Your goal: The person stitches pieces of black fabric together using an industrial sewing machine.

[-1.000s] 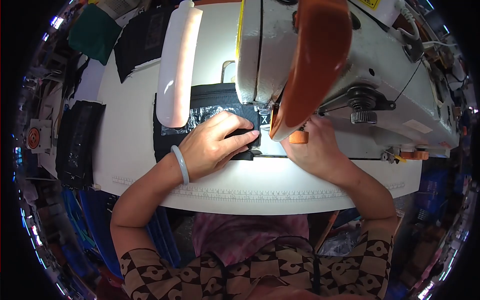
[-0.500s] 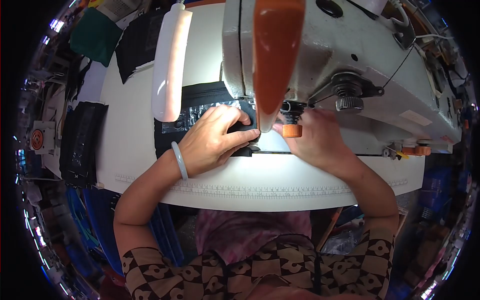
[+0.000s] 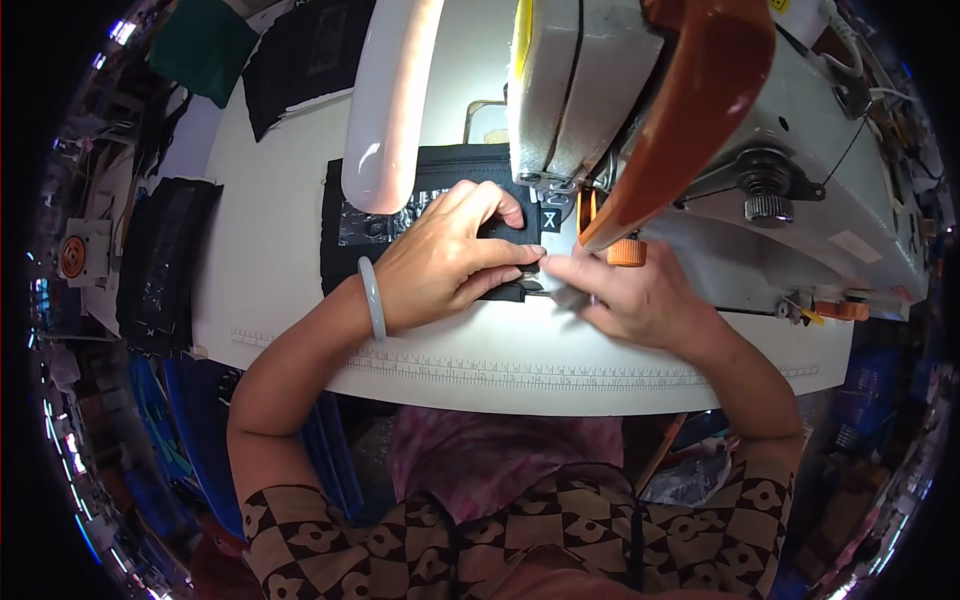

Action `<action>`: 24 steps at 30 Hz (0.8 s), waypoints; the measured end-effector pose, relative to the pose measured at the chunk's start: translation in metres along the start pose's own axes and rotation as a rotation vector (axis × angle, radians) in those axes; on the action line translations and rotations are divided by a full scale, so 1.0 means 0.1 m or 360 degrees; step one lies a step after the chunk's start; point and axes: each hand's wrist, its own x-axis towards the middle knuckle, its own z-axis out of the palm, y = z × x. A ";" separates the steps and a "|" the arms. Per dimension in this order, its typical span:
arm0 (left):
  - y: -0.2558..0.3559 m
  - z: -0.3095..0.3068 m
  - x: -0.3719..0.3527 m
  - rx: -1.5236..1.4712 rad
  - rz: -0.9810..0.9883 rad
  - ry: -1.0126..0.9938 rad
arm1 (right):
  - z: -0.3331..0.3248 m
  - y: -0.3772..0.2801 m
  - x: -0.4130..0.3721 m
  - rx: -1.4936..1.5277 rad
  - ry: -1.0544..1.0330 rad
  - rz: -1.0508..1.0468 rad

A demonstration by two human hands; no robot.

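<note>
Under the sewing machine's needle area (image 3: 565, 185) lies a black fabric piece (image 3: 335, 265) with a shiny clear plastic window (image 3: 362, 228). My left hand (image 3: 445, 250), wearing a pale bangle, presses on this fabric and grips its right edge with bent fingers and thumb. A small black tag (image 3: 550, 220) with a white mark shows just beyond those fingertips. My right hand (image 3: 635, 295) is closed, its fingertips meeting the left ones at the fabric's edge. Whatever it pinches is too small and blurred to make out. An orange machine part (image 3: 690, 130) hangs over the right hand.
A white lamp (image 3: 390, 110) overhangs the fabric's left part. More black pieces lie at the left (image 3: 165, 265) and back left (image 3: 305, 65). A printed ruler (image 3: 480, 370) runs along the table's front. The machine arm (image 3: 800, 190) extends rightward.
The view has shifted, so the machine head appears farther right. My right hand has come out from behind the machine parts toward my left fingertips. The white-marked tag is now visible.
</note>
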 end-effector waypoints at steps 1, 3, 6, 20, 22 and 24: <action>-0.01 0.00 0.00 -0.0024 -0.0007 -0.0008 | 0.01 -0.02 -0.01 0.0071 -0.0027 -0.0113; -0.02 0.01 -0.02 -0.0049 -0.0024 -0.0022 | 0.04 -0.02 -0.02 0.0144 -0.0054 -0.0227; -0.03 0.01 -0.03 -0.0099 -0.0046 -0.0041 | 0.07 0.00 -0.03 0.0131 0.0024 -0.0259; 0.00 -0.04 -0.05 0.0046 0.0099 -0.0024 | 0.00 -0.04 0.06 0.0101 -0.0132 -0.0213; -0.04 -0.05 -0.01 0.0046 0.0101 -0.0031 | 0.01 0.01 0.08 0.0051 -0.0015 -0.0212; -0.05 -0.06 0.04 0.0055 0.0091 0.0017 | 0.02 0.03 0.11 0.0119 -0.0032 -0.0108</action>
